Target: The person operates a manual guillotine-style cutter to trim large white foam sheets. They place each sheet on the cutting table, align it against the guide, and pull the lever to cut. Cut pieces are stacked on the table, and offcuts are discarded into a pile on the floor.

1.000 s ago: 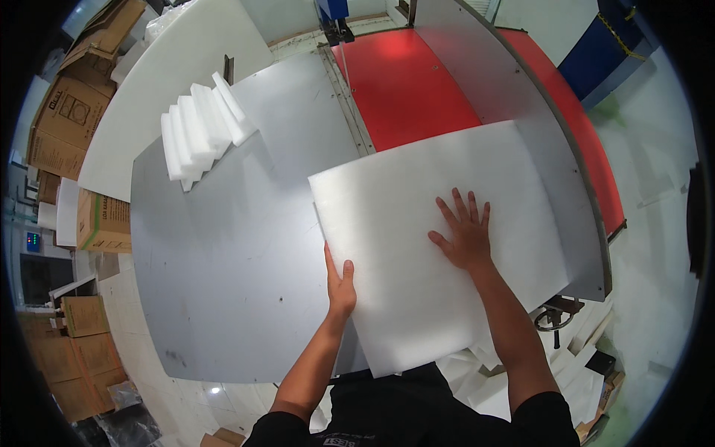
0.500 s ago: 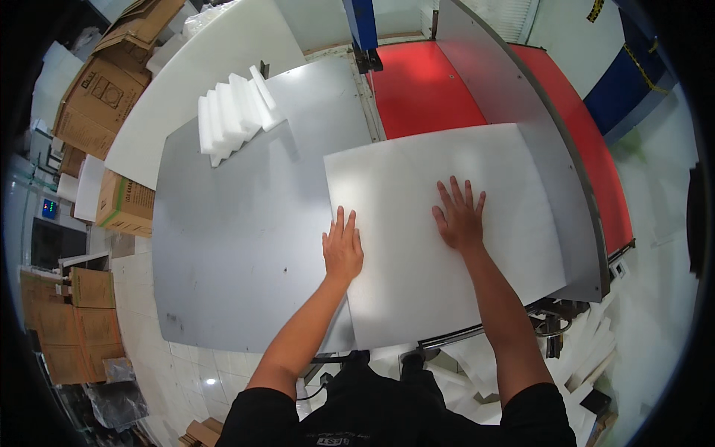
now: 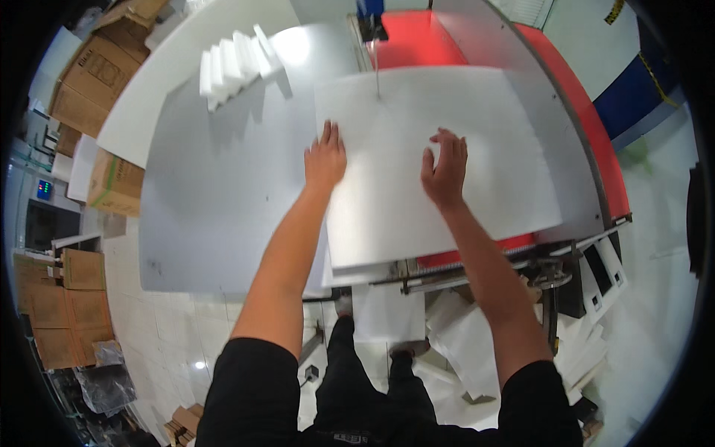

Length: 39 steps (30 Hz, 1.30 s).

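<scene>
A large white foam sheet (image 3: 402, 201) lies on the grey machine table (image 3: 223, 186), its right side close to an upright grey fence (image 3: 532, 63). My left hand (image 3: 325, 158) rests along the sheet's left edge, fingers stretched forward and holding nothing. Over the sheet's middle is my right hand (image 3: 445, 170), its fingers partly bent and apart, with nothing in them; I cannot tell whether it touches the foam. At the far edge, a thin upright blade-like strip (image 3: 377, 71) hangs from a dark machine head (image 3: 372, 28) and meets the sheet.
White foam pieces (image 3: 234, 63) stand in a row at the far left of the table. Red panels (image 3: 424, 45) lie beyond the sheet and right of the fence. Cardboard boxes (image 3: 100, 74) are stacked at left; foam offcuts (image 3: 465, 335) cover the floor at lower right.
The foam sheet has moved forward, its far edge now at the blade-like strip. Both hands went forward too, and the right hand's fingers have bent from lying flat.
</scene>
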Tool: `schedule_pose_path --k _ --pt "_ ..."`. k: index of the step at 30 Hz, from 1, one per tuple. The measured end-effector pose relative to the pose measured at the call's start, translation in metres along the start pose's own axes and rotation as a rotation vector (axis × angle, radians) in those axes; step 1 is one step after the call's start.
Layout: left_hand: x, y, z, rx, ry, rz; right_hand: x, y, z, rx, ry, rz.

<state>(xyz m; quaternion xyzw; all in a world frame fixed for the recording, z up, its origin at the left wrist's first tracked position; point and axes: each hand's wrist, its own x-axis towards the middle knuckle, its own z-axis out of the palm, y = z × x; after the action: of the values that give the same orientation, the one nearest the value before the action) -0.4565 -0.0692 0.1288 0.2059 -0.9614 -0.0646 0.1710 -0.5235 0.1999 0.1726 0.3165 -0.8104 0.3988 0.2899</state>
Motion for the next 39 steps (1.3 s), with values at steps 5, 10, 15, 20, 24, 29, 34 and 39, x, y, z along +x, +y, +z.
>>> schedule_pose_path --k 5,10,15,20,24,29,34,39 --pt "0.010 0.027 0.004 -0.089 -0.180 -0.053 -0.247 -0.179 -0.009 0.668 -0.210 0.140" --pt "0.000 0.028 0.010 -0.143 -0.149 -0.055 -0.358 -0.249 0.088 0.403 -0.576 -0.068" --pt "-0.002 0.026 0.007 -0.154 -0.104 -0.034 -0.379 -0.232 0.142 0.001 -0.676 -0.153" --pt "-0.011 0.027 0.007 -0.204 -0.071 -0.034 -0.402 -0.207 0.154 0.018 -0.688 -0.147" --pt "-0.024 0.025 0.007 -0.199 -0.086 -0.048 -0.403 -0.215 0.147 0.187 -0.600 -0.028" --pt "-0.030 0.018 0.012 -0.188 -0.027 -0.042 -0.404 -0.224 0.140 0.189 -0.599 -0.001" --pt "-0.035 0.019 0.020 -0.195 -0.006 -0.039 -0.418 -0.218 0.142 0.191 -0.571 -0.043" --pt "-0.036 0.014 0.028 -0.195 0.048 -0.036 -0.429 -0.217 0.144 0.213 -0.547 -0.031"
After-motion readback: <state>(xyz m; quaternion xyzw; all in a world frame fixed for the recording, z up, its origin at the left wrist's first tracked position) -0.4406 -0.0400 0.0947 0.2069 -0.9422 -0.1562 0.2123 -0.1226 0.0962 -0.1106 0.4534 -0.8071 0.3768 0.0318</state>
